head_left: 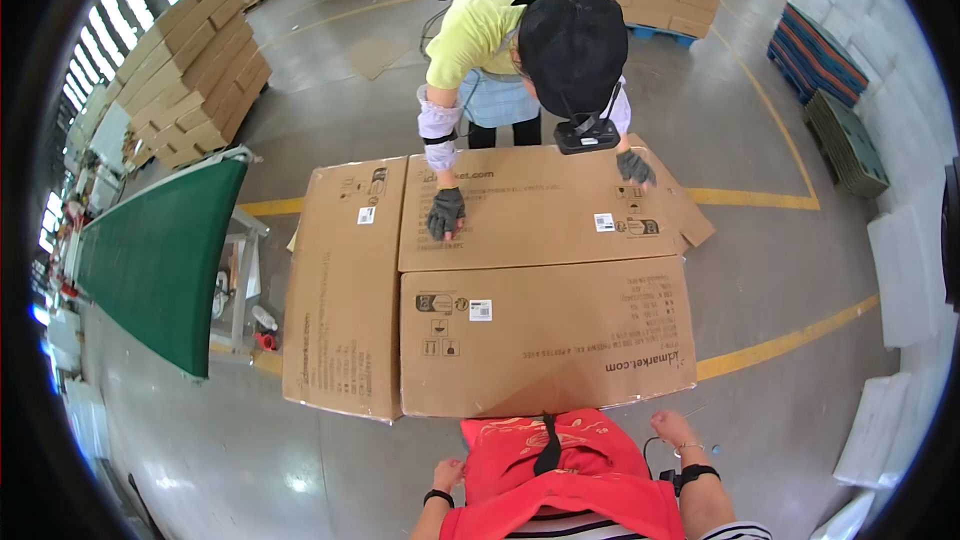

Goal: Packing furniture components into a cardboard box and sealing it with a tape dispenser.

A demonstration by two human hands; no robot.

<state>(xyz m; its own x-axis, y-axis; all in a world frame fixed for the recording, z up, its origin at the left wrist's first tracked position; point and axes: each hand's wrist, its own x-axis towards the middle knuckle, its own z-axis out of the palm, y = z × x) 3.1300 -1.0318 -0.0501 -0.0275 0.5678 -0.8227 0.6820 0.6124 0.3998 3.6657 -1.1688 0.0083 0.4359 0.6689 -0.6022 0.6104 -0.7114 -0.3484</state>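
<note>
Right fingers [664, 424] half-curled, empty; left fingers [454, 468] curled at my apron [600, 455], hold unclear. Near carton [550, 335] lies flat before me. I'd push evenly, keeping its edges flush with neighbouring cartons [343, 300].

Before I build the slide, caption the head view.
A co-worker's gloved hands rest on cardboard boxes; the wearer's left hand and right hand flank a red garment.

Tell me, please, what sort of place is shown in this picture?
It is probably a warehouse or the packing area of a factory: tall stacks of brown cartons, what looks like a green conveyor belt, and yellow lines marking the grey floor suggest this.
</note>
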